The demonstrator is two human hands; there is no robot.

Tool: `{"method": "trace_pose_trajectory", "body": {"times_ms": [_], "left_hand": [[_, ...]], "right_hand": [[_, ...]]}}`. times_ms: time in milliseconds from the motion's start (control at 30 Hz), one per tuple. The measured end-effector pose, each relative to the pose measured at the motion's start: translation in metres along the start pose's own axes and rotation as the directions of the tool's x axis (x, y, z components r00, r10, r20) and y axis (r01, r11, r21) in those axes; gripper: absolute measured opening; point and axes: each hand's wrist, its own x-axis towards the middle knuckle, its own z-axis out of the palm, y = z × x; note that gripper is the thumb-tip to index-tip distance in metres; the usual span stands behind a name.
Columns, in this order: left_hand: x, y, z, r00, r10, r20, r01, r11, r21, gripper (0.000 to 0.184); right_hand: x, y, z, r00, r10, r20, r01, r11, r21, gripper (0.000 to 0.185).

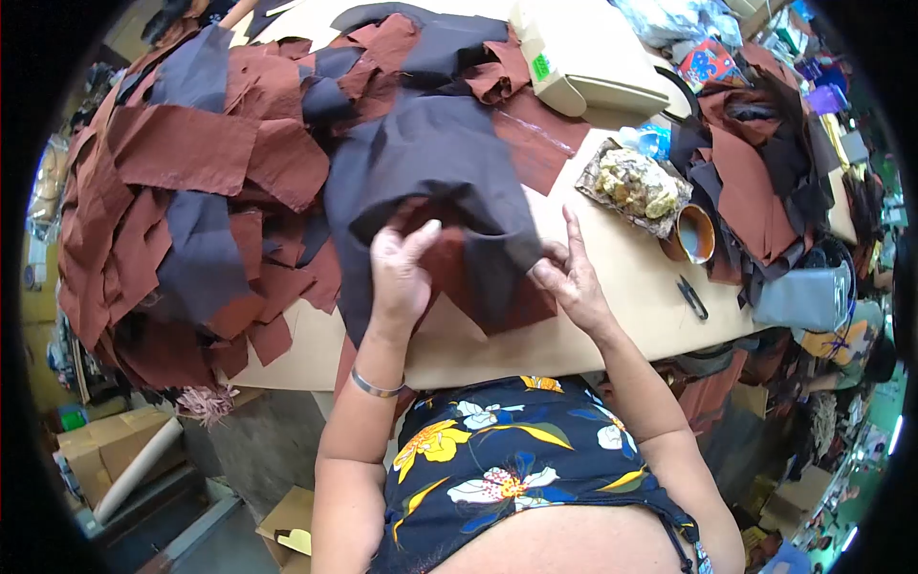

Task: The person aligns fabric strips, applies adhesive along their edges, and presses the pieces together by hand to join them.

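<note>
The left hand (400, 277) and right hand (579, 292) pinch the dark cloth (426, 153), seemingly spreading it; shifting it calls for even tension.

1 green label (542, 66) on pale cardboard box (598, 57), print illegible, blue lettering on red packet (710, 65), unclear

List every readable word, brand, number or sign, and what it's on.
No text reads for certain.
Green label on cream cardboard box: marks too small to read.
Red-and-blue printed packet: large pale lettering, too blurred to quote.
Crumpled blue-and-white plastic item: no legible print.
</note>
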Motion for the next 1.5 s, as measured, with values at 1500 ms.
{"method": "trace_pose_trajectory", "body": {"times_ms": [1500], "left_hand": [[0.054, 0.035, -0.029, 0.984, 0.164, 0.073, -0.141, 0.453, 0.88, 0.01]], "right_hand": [[-0.067, 0.024, -0.024, 0.931, -0.281, -0.233, 0.218, 0.94, -0.261, 0.079]]}}
